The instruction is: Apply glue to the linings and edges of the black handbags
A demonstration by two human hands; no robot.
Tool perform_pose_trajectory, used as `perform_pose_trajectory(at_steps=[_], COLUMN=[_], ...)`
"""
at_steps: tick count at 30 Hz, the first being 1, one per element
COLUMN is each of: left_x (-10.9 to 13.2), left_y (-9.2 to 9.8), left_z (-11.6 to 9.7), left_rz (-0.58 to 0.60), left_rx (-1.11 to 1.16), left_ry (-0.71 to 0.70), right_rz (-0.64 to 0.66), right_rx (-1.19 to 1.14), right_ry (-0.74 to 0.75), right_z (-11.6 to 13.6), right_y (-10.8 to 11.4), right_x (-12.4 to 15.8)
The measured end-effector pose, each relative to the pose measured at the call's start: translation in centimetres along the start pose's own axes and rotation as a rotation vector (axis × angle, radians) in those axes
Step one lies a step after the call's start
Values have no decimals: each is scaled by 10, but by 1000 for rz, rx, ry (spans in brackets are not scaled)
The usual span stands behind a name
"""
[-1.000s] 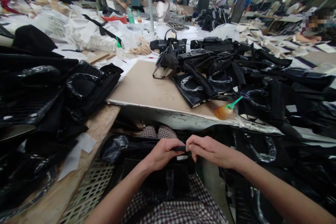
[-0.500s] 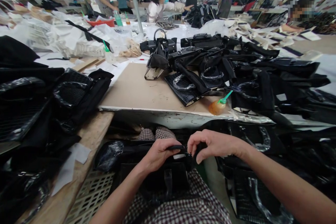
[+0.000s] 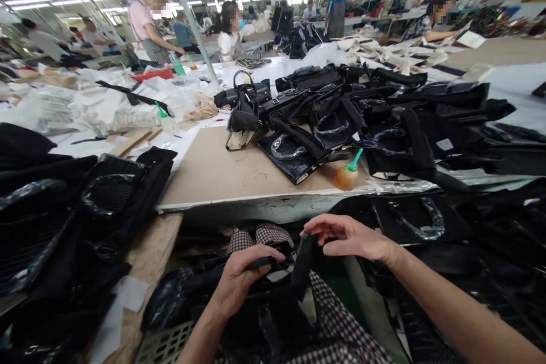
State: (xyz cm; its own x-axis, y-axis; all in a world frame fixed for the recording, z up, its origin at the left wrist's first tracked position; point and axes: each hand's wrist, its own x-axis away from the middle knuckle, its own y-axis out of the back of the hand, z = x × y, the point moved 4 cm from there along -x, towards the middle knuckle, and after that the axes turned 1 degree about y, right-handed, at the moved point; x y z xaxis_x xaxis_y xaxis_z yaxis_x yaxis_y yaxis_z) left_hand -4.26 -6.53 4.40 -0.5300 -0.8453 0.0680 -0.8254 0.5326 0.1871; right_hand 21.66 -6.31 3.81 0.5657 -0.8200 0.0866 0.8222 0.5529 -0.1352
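Black glossy handbag (image 3: 256,310) lies on the lap, below the near edge of the worktable (image 3: 256,203). Left hand (image 3: 241,278) is closed around its top rim. Right hand (image 3: 352,239) fingertips pinch the strap (image 3: 301,266). Probably light, floppy and slick; best gripped at rim or strap.

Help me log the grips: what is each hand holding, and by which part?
The left hand closes over the top rim of a black leather handbag on the lap; the right hand pinches the top of its black strap.
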Motion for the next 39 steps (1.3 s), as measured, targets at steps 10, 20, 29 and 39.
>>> perform_pose_trajectory(at_steps=[10, 20, 29, 39], left_x=[0, 0, 2, 5], left_y=[-7, -9, -10, -6], left_z=[-2, -4, -1, -5], left_rz=[44, 65, 76, 14], left_rx=[6, -14, -17, -26], left_ry=[2, -7, -40, -91], right_rz=[-194, -227, -324, -357], right_rx=[-227, -318, -420, -507], right_ry=[29, 57, -34, -19], right_z=[-23, -23, -29, -21], right_y=[-23, -33, -44, -51], right_x=[-11, -14, -23, -31])
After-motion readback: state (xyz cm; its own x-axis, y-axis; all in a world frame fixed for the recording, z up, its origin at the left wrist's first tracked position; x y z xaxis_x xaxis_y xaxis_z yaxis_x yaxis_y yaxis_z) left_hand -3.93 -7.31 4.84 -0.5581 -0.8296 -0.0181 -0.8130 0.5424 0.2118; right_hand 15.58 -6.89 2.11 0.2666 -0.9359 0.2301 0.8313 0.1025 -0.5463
